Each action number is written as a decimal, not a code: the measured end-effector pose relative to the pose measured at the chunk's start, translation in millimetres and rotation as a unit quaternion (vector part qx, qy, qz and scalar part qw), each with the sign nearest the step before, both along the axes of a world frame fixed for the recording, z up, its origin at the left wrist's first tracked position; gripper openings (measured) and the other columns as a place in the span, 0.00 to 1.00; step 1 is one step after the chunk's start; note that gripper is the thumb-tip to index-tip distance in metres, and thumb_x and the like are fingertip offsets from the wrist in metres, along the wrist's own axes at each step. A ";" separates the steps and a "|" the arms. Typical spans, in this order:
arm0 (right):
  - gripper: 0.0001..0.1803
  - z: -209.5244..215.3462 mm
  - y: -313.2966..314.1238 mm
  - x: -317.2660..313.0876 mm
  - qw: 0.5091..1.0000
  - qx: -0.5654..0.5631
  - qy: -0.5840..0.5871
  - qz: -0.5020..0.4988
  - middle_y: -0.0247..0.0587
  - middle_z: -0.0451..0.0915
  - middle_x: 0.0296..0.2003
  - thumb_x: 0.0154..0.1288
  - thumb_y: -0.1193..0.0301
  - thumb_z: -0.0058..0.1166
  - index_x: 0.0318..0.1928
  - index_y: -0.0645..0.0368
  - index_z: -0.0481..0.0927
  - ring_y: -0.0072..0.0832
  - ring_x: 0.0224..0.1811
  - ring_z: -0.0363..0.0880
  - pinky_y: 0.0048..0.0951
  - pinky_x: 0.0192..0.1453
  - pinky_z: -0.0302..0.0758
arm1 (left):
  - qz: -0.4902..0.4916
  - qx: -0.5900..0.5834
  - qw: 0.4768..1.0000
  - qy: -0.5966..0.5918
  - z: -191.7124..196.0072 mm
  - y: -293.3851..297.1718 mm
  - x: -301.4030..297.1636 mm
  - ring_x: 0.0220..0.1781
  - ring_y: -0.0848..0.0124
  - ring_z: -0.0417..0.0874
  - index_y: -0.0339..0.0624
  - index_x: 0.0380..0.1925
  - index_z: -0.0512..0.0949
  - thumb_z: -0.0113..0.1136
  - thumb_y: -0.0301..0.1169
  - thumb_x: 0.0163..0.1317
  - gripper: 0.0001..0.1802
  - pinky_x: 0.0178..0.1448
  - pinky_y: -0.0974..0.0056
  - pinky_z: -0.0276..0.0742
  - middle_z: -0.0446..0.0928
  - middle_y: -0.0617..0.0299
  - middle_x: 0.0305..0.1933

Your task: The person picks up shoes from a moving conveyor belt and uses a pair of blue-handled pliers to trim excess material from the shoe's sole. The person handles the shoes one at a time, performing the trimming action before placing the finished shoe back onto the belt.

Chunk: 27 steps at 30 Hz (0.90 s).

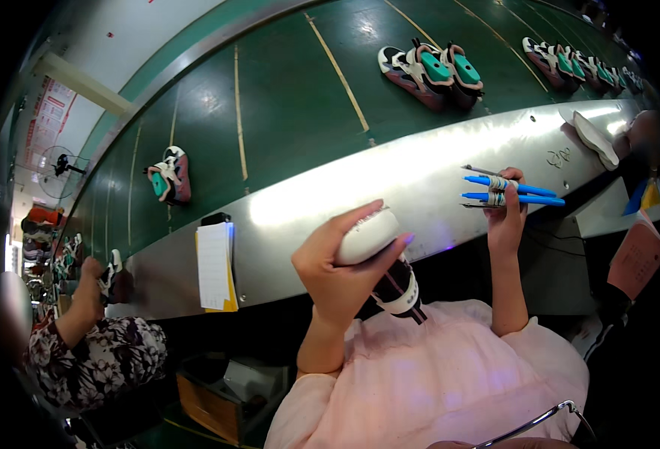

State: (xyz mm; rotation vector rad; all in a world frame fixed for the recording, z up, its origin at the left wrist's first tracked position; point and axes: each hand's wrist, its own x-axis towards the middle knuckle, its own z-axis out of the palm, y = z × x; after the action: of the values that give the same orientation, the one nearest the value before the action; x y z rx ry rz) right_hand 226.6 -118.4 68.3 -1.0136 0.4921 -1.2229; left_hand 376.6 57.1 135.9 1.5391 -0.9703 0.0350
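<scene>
My left hand (pixel 339 263) grips a shoe (pixel 381 263) by its white sole, holding it upside down over my lap; its black upper points toward my pink smock. My right hand (pixel 506 211) is raised to the right and holds two blue pens (pixel 511 191) taped together, their tips pointing left, above the metal ledge (pixel 420 172) of the conveyor.
A green conveyor belt (pixel 292 97) carries a shoe (pixel 170 176) at left, a pair (pixel 433 69) in the middle and several more (pixel 577 63) at far right. A clipboard with paper (pixel 216 266) hangs on the ledge. A person in a floral sleeve (pixel 98 352) works at left. A white insole (pixel 596 138) lies at right.
</scene>
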 end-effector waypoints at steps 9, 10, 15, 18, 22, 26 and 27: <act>0.22 57.2 69.8 21.2 0.944 -0.316 -0.087 0.028 0.41 0.65 0.32 0.55 0.71 0.60 0.41 0.54 0.58 0.23 0.23 0.73 0.23 0.25 0.78 | -0.052 -0.008 0.998 -0.016 -3.2 -14.2 3.9 0.31 0.75 0.81 0.36 0.35 0.80 0.74 0.24 0.36 0.21 0.37 0.74 0.76 0.80 0.60 0.29; 0.22 56.2 70.7 22.3 0.937 -0.338 -0.074 0.041 0.41 0.65 0.32 0.54 0.72 0.60 0.41 0.54 0.58 0.23 0.24 0.74 0.24 0.27 0.78 | -0.051 -0.003 0.999 -0.007 -4.2 -15.0 3.1 0.31 0.76 0.81 0.36 0.35 0.80 0.74 0.25 0.36 0.20 0.37 0.74 0.76 0.80 0.60 0.29; 0.22 52.2 78.3 27.6 0.929 -0.364 -0.025 0.058 0.40 0.67 0.33 0.53 0.73 0.61 0.41 0.52 0.59 0.23 0.26 0.75 0.23 0.33 0.77 | -0.032 0.011 0.999 -0.021 -1.4 -14.0 4.7 0.30 0.76 0.80 0.37 0.35 0.80 0.74 0.25 0.36 0.21 0.35 0.74 0.75 0.80 0.60 0.28; 0.22 47.7 82.0 29.6 0.934 -0.351 -0.019 0.059 0.40 0.67 0.33 0.54 0.72 0.61 0.41 0.51 0.59 0.24 0.27 0.75 0.24 0.34 0.78 | -0.027 0.004 0.999 -0.033 -4.5 -13.0 7.1 0.29 0.76 0.80 0.37 0.35 0.80 0.74 0.26 0.36 0.21 0.34 0.74 0.75 0.80 0.60 0.28; 0.22 45.1 83.0 31.8 0.931 -0.360 -0.035 0.059 0.41 0.66 0.34 0.54 0.73 0.60 0.41 0.51 0.58 0.25 0.27 0.77 0.26 0.35 0.79 | -0.028 0.007 0.999 -0.028 -6.7 -10.6 7.5 0.29 0.75 0.81 0.37 0.35 0.80 0.74 0.26 0.36 0.21 0.34 0.74 0.75 0.80 0.60 0.28; 0.22 47.1 84.7 33.9 0.929 -0.365 -0.033 0.054 0.40 0.66 0.33 0.54 0.73 0.61 0.40 0.51 0.58 0.27 0.27 0.77 0.27 0.35 0.79 | -0.026 0.008 0.999 -0.038 -4.8 -7.9 8.8 0.29 0.75 0.81 0.38 0.35 0.80 0.74 0.26 0.36 0.21 0.34 0.73 0.75 0.80 0.60 0.28; 0.22 46.6 86.7 34.9 0.931 -0.359 -0.035 0.049 0.40 0.66 0.33 0.54 0.72 0.61 0.40 0.51 0.58 0.27 0.27 0.77 0.27 0.34 0.79 | -0.026 0.006 0.999 -0.040 -5.2 -7.5 9.1 0.29 0.75 0.81 0.38 0.35 0.80 0.75 0.26 0.36 0.21 0.34 0.73 0.75 0.80 0.60 0.28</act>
State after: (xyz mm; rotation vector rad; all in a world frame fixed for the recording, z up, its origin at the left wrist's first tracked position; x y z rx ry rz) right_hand 261.5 -31.7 114.9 -1.5788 -0.0903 -1.3730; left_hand 385.7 49.7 130.8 1.5334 -1.0763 0.0546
